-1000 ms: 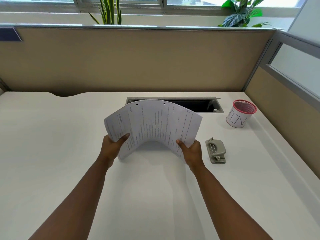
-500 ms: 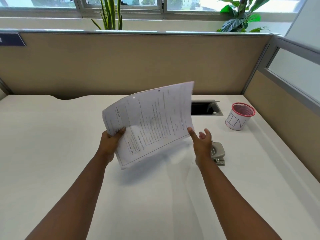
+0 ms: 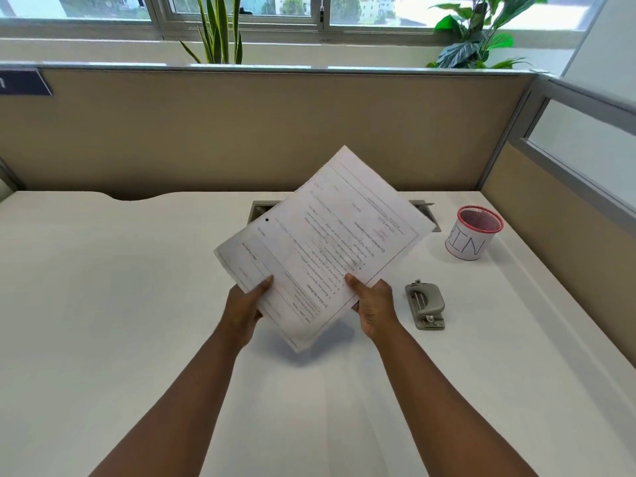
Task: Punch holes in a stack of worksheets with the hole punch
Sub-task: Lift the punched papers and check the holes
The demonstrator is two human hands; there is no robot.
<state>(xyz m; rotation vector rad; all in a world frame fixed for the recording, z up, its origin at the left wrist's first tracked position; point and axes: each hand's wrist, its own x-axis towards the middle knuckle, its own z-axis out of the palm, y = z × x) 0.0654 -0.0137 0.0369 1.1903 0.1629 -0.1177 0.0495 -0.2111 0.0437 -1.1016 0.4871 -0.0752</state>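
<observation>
Here both of the person's hands hold one stack of worksheets (image 3: 323, 246) in the air above the middle of the white tabletop (image 3: 103, 304). The left hand (image 3: 242, 309) has its grip closed on the stack's near left edge, thumb on top of the printed face and the other fingers hidden beneath the paper. The right hand (image 3: 375, 304) has its grip closed on the near right edge in the same way, thumb pressed on the top sheet. The stack is turned at an angle, so that one corner points toward the back edge of the tabletop and another points down toward the person; its printed lines run slantwise. A small dark hole shows near the stack's left edge, and the far part of the paper covers much of a rectangular opening (image 3: 425, 210) set into the tabletop near the back edge. The grey hole punch (image 3: 426, 305) rests on the tabletop just to the right of the right hand, apart from it and from the paper, with nobody touching it. Farther toward the back right corner stands a white cup (image 3: 473, 237) with a red mesh rim and letters written on its side. A tan partition (image 3: 241, 132) rises behind the tabletop.
</observation>
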